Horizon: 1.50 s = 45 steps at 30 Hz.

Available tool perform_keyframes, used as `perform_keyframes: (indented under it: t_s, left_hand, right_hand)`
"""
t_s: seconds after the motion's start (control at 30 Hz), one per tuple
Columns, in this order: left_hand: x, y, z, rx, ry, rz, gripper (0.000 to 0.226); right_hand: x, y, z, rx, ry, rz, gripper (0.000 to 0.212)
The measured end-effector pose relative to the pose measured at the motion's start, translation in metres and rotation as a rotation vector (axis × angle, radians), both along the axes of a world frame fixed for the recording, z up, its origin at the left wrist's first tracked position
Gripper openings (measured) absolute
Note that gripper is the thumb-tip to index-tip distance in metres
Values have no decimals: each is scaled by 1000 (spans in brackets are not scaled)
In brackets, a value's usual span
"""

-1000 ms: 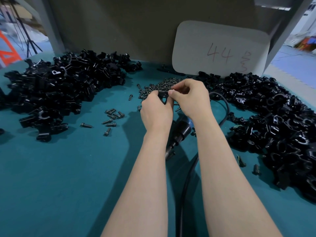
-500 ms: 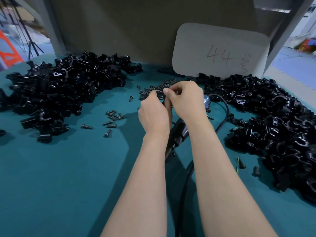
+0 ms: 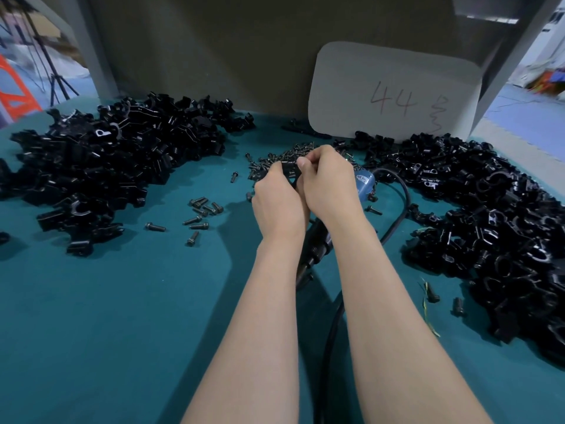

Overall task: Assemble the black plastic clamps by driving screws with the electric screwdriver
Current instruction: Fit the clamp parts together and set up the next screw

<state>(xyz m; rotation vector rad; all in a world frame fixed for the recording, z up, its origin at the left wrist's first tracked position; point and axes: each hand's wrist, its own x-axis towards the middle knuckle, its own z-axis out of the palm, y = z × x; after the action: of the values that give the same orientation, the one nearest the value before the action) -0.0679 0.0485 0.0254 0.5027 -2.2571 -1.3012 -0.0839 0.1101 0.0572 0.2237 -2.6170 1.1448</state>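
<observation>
Over the screw pile (image 3: 293, 149) at twelve o'clock, left hand (image 3: 276, 206) and right hand (image 3: 331, 186) pinch one black clamp (image 3: 287, 170) between their fingertips, probably seating a screw; electric screwdriver (image 3: 316, 243) lies under the wrists, handy

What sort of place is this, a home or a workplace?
Most likely an assembly bench in a workshop or small factory: big heaps of identical black plastic clamps lie on the teal table, with loose screws and a corded electric screwdriver.
</observation>
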Motion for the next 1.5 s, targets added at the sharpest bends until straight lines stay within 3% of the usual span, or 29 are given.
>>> perform_keyframes:
  t_s: [0.2,0.37,0.77,0.93,1.1,1.2,1.3,1.37,1.5]
  left_hand:
    - [2,-1,-1,-32,50,10,33]
    - [5,-1,0,-41,40,26,24]
    - [2,-15,12,-96,-114,-80,26]
    - [5,-13,13,-78,-118,-83,24]
    - [8,-7,14,-83,-114,-73,19]
    - [8,-10,12,-65,-119,-53,26]
    - [7,-14,9,106,-73,-62,22]
    - [5,-17,8,402,-21,-53,16]
    - [2,-27,9,1103,116,-71,16]
  right_hand:
    - [-2,1,-3,-13,-71,3,33]
    - [-1,11,3,9,-103,44,19]
    - [-1,13,4,90,33,55,8]
    - [-2,12,5,73,16,48,13]
    - [-2,5,0,232,74,44,23]
    - [-4,1,-6,221,65,65,25]
    - [-4,3,-10,31,44,59,31]
    - [-4,10,-11,-24,24,20,31]
    - [-3,9,-14,299,-102,58,19]
